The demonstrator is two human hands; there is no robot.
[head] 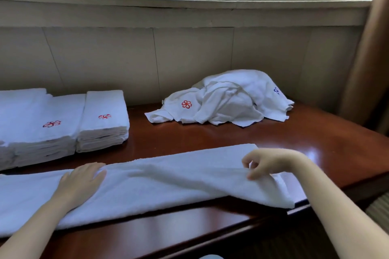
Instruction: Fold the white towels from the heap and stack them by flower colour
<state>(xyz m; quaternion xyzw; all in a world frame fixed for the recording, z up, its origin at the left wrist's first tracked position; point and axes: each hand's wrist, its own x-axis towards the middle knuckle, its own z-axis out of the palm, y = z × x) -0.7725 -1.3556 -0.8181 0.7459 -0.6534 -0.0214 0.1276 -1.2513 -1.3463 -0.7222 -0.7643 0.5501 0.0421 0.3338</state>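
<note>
- The table (210,139), dark polished wood, fills the lower two thirds of the frame beneath a window sill and panelled wall; everything in the task lies on it.
- The long towel (168,183) being worked stretches across the lower half of the frame from the left edge to the table's right-hand edge, already doubled lengthwise into a strip. No flower shows on it, so its colour cannot be told yet.
- The heap (223,99) of unfolded white towels sits at centre right, against the wall; a red flower shows on its left flank and a bit of blue stitching on its right.
- Two stacks of folded towels stand side by side, touching, at middle left: the wide stack (37,128) running off the frame edge, and the narrow stack (105,120) to its right — both topped by red flowers.
- The left hand (82,183), lower left, lies flat with fingers spread, pressing the strip down.
- The right hand (265,164), right of centre, pinches the strip's upper layer between thumb and fingertips, lifting it slightly off the wood.
- Judgement: the fold is midway — the next move likely calls for carrying the pinched right end leftward over the pinned end, edges matched, then checking the flower before choosing a stack.
</note>
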